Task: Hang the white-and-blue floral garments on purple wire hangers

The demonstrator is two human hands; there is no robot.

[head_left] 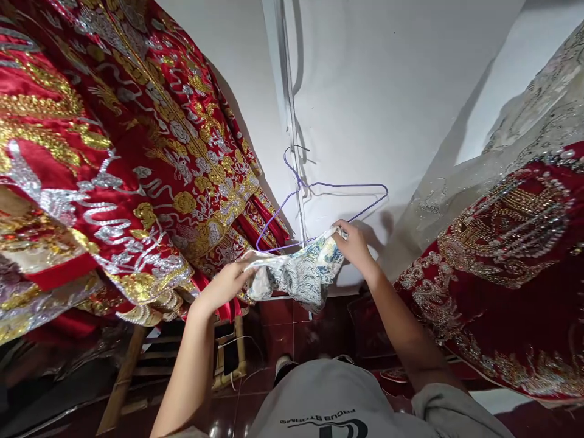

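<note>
A white garment with a blue and yellow floral pattern [296, 274] is stretched between my two hands; its middle is gathered and crinkled, and its exact kind is unclear. My left hand [230, 281] pinches the left end of its upper edge. At the right end of that edge, which sits higher, my right hand [353, 243] is closed on the cloth. Just behind the garment, a purple wire hanger [349, 185] hangs by its hook near a wall fitting. Its lower bar runs close to the garment's upper edge, and I cannot tell whether they touch.
Red gowns with gold and silver embroidery [182, 152] hang on the left. On the right hang a dark red beaded gown [506, 255] and a sheer pale beaded one [556, 91]. A bamboo chair [239, 347] stands low on the left, on dark red floor tiles [277, 337].
</note>
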